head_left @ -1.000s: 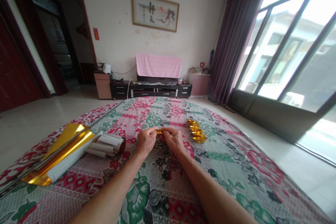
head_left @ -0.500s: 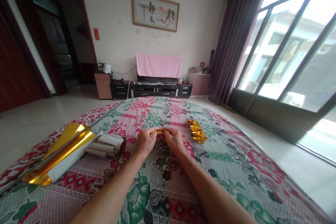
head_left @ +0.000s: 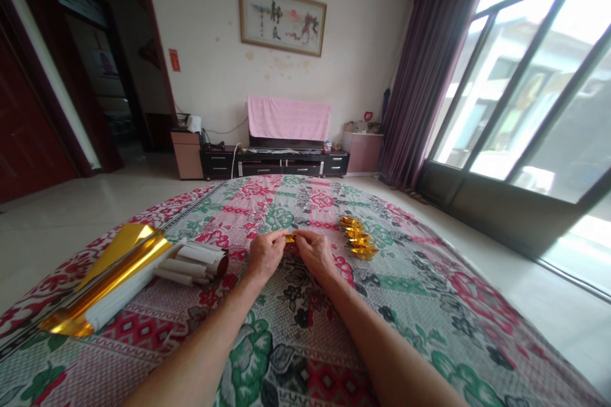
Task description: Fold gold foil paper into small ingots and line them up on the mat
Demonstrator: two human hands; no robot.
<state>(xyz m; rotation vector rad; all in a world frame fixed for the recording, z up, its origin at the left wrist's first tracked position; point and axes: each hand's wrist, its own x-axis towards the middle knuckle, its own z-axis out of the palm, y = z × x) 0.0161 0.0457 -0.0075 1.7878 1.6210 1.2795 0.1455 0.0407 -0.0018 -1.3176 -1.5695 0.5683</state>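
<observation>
Between my fingertips, over the middle of the flowered cloth, is a small piece of gold foil paper (head_left: 290,238). My left hand (head_left: 267,255) pinches its left end, and my right hand (head_left: 316,255) pinches the other. Most of the piece is hidden by the fingers. To the right of my right hand stands a row of several folded gold paper shapes (head_left: 358,238), set close together. Off to the left lie gold foil sheets (head_left: 125,267), partly curled and showing a white back, beside several rolled paper tubes (head_left: 191,262).
A patterned cloth (head_left: 296,331) covers the wide surface under my arms. Beyond its far edge stands a low black cabinet (head_left: 281,164) with a pink cloth (head_left: 289,117) draped above it. Purple curtains (head_left: 413,76) and tall windows are on the right.
My hands keep nearly the same place and grip. The gold piece between the fingertips looks slightly narrower than before. The papers and folded shapes have not moved.
</observation>
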